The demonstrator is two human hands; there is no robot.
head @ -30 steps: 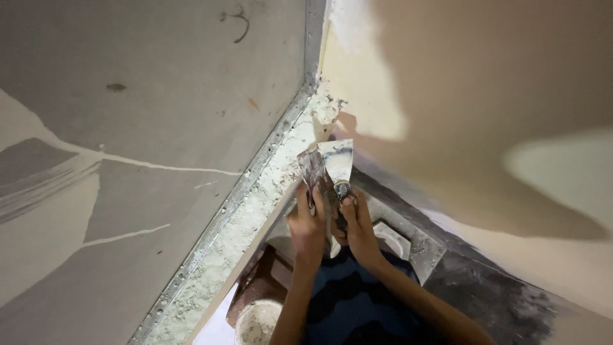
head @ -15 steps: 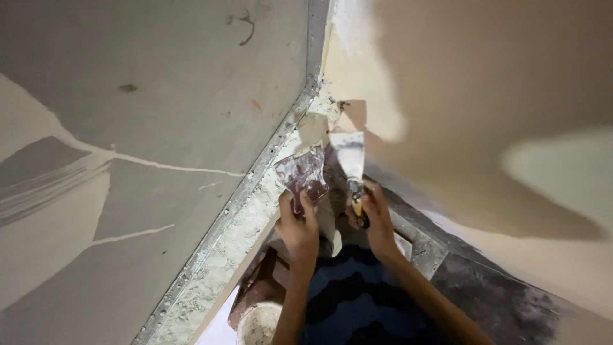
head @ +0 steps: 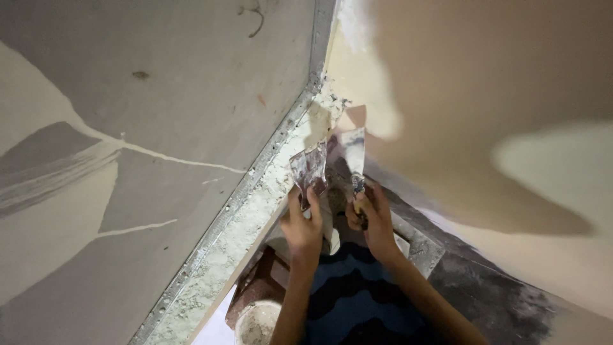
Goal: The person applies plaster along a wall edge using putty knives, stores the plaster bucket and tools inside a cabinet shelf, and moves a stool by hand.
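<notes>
**plaster_pete:** Both hands were wrapped tight around tool handles. Left hand had its fingers curled on a putty-caked scraper, blade tilted up toward the corner. Right hand was clamped on the handle of a cleaner-looking putty knife, its blade lying against the cream wall just beside the joint.

**drywall_dan:** How far along did it look?

**plaster_pete:** Midway, I'd guess. The wall on the right side already had big smooth patches of pale filler, plus a lighter oval further right. The rough strip running along the corner was crumbly and bare for most of its length, so that part looked undone. The grey panel on the left had only thin white filler lines and one wide swipe.

**drywall_dan:** And the knives themselves?

**plaster_pete:** The left one was crusted grey-pink with old mix, edges ragged. The right blade was flat, whitish, with a thin smear on it. They sat close together, nearly touching, right at the corner. A bucket with dried mix sat down below.
</notes>
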